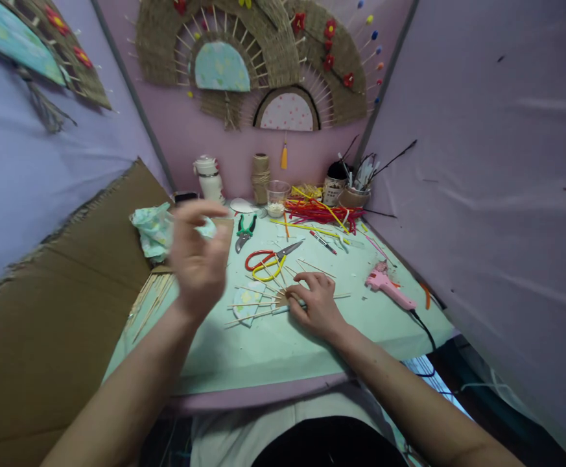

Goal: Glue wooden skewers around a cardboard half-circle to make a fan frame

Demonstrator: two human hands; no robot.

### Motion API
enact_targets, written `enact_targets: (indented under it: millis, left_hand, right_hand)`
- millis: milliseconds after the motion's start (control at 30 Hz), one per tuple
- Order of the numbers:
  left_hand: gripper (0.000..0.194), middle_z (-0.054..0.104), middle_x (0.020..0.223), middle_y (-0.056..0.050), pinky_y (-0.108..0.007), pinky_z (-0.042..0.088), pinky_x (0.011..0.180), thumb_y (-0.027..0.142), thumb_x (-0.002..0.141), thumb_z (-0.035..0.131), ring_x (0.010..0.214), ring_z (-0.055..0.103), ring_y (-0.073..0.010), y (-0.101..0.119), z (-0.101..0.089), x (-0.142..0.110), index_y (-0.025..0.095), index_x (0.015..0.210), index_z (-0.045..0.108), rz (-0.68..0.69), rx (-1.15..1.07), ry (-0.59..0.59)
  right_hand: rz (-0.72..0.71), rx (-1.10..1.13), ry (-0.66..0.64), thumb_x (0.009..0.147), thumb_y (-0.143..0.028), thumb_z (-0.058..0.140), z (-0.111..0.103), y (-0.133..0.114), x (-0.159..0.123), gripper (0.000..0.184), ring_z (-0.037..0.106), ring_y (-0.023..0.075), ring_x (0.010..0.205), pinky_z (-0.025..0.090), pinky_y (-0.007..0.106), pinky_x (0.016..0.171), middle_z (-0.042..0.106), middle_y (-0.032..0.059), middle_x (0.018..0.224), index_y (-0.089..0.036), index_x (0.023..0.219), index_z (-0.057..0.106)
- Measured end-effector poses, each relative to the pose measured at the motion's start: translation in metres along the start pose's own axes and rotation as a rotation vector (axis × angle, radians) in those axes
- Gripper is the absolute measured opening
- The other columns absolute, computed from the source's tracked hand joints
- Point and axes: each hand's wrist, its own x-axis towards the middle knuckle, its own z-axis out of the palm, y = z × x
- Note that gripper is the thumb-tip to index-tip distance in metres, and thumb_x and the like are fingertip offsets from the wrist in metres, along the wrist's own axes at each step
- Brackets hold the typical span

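Observation:
My left hand (199,259) is raised above the table's left side, smeared by motion. Its thumb and forefinger stand apart, and nothing shows between them. Low over the middle of the table, my right hand (316,303) rests with bent fingers gripping a small brown cardboard piece (279,299). Thin wooden sticks (251,318) fan out from that piece, and part of it is hidden under the fingers. A floral fabric piece (246,299) lies beneath the sticks on the left. Just beyond are scissors (268,261) with red and yellow handles.
Green-handled pruners (245,232), a marker (322,242) and red and yellow fuzzy stems (319,213) lie farther back. A pink glue gun (389,287) with a black cord sits right. Loose sticks (153,295) and a cardboard sheet (69,311) are left. A bottle (209,179) and twine (260,178) stand behind.

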Motion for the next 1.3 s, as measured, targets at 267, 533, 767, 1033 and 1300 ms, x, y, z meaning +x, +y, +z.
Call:
enact_targets:
  millis: [267, 533, 767, 1033, 1300]
  left_hand:
    - [0.049, 0.076, 0.096, -0.003, -0.042, 0.038, 0.095, 0.010, 0.081, 0.044, 0.108, 0.061, -0.0226, -0.047, 0.046, -0.064, 0.019, 0.128, 0.052, -0.123, 0.059, -0.747]
    - [0.063, 0.076, 0.108, -0.002, -0.043, 0.030, 0.106, 0.006, 0.076, 0.045, 0.122, 0.053, -0.0243, -0.049, 0.047, -0.068, 0.021, 0.137, 0.049, -0.121, 0.044, -1.053]
    - [0.065, 0.075, 0.110, -0.002, -0.042, 0.031, 0.105, 0.005, 0.076, 0.048, 0.121, 0.055, -0.0239, -0.048, 0.048, -0.069, 0.024, 0.138, 0.049, -0.094, 0.049, -1.059]
    - [0.064, 0.075, 0.105, -0.004, -0.041, 0.032, 0.103, 0.006, 0.075, 0.048, 0.116, 0.057, -0.0241, -0.047, 0.049, -0.070, 0.022, 0.137, 0.052, -0.080, 0.049, -1.071]
    - [0.059, 0.071, 0.112, -0.008, -0.041, 0.035, 0.101, 0.009, 0.077, 0.048, 0.115, 0.058, -0.0241, -0.050, 0.049, -0.072, 0.021, 0.135, 0.055, -0.056, 0.073, -1.051]
  right_hand:
    - [0.003, -0.011, -0.012, 0.088, -0.025, 0.061, -0.001, 0.000, -0.002, 0.014, 0.047, 0.0254, 0.112, 0.028, 0.044, 0.097, 0.063, 0.0054, 0.116, -0.027, 0.094, 0.073]
    - [0.011, -0.029, -0.067, 0.089, -0.025, 0.059, 0.000, 0.000, -0.001, 0.018, 0.046, 0.0260, 0.113, 0.029, 0.044, 0.094, 0.061, 0.0057, 0.119, -0.029, 0.101, 0.073]
    - [0.011, -0.066, -0.075, 0.091, -0.026, 0.057, 0.000, 0.001, -0.001, 0.020, 0.045, 0.0262, 0.113, 0.029, 0.043, 0.092, 0.061, 0.0060, 0.120, -0.029, 0.102, 0.074]
    - [0.016, -0.048, -0.078, 0.090, -0.025, 0.058, 0.000, 0.000, 0.000, 0.021, 0.045, 0.0263, 0.114, 0.028, 0.043, 0.093, 0.062, 0.0058, 0.120, -0.029, 0.101, 0.074]
    - [0.005, -0.047, -0.080, 0.090, -0.025, 0.057, 0.001, 0.001, -0.001, 0.021, 0.045, 0.0261, 0.114, 0.028, 0.044, 0.093, 0.063, 0.0054, 0.120, -0.029, 0.102, 0.074]
